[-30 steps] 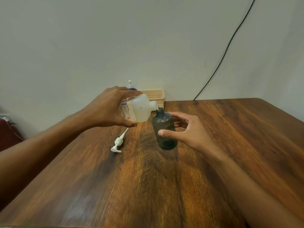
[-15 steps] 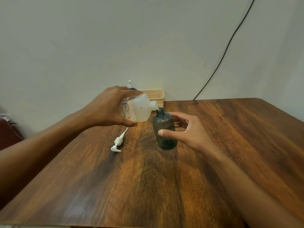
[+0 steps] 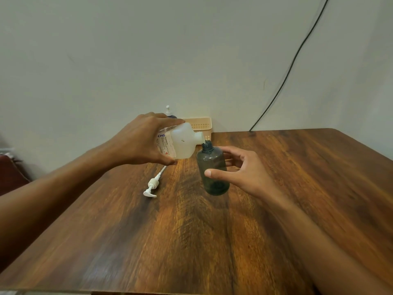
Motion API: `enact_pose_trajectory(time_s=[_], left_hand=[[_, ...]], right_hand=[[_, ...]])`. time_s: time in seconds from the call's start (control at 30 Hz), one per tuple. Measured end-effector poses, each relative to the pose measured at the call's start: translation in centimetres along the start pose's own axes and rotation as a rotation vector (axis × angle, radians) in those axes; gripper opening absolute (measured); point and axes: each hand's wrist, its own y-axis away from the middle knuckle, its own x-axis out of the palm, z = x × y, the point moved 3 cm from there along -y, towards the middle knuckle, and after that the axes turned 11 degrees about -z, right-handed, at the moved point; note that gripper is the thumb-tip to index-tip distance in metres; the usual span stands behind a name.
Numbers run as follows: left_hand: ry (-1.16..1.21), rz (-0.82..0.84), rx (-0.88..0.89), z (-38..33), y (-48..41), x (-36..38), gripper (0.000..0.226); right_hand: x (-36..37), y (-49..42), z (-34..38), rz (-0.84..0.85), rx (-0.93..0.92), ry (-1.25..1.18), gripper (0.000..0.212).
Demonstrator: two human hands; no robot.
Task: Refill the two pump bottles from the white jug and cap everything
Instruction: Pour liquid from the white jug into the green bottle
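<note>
From the head camera, the left hand (image 3: pixel 140 141) comes in from nine o'clock. Its fingers and thumb are wrapped around the white jug (image 3: pixel 180 143). The jug lies on its side in the air, and its open spout points to three o'clock. It has a label with the blue letters CHG.

The right hand (image 3: pixel 244 169) comes in from five o'clock. It holds the dark grey bottle (image 3: pixel 212 171), with the thumb on the front and the fingers round the back. The bottle has no pump on it, and its open neck is at the top. It leans a little, with the neck toward eleven o'clock. The jug's spout is right at the neck. I cannot tell if the bottle's bottom touches the table.

The wooden table (image 3: pixel 191 241) fills the low half of the view. A white pump top (image 3: pixel 153 185) lies flat on it, at eight o'clock from the grey bottle and well apart from it.

Far back by the wall, at twelve o'clock from the left hand, a second pump bottle (image 3: pixel 169 111) peeks out with its pump on. A pale basket (image 3: pixel 201 125) sits just beside it, at three o'clock. A black cable (image 3: pixel 293 67) runs down the wall.
</note>
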Motion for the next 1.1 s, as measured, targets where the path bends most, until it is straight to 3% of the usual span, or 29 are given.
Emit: enact_pose_trajectory(time_s=[1.1], left_hand=[[-0.021, -0.01, 0.014, -0.25, -0.13, -0.07, 0.097]], right_hand=[[-0.17, 0.18, -0.16, 0.004, 0.008, -0.004, 0.084]])
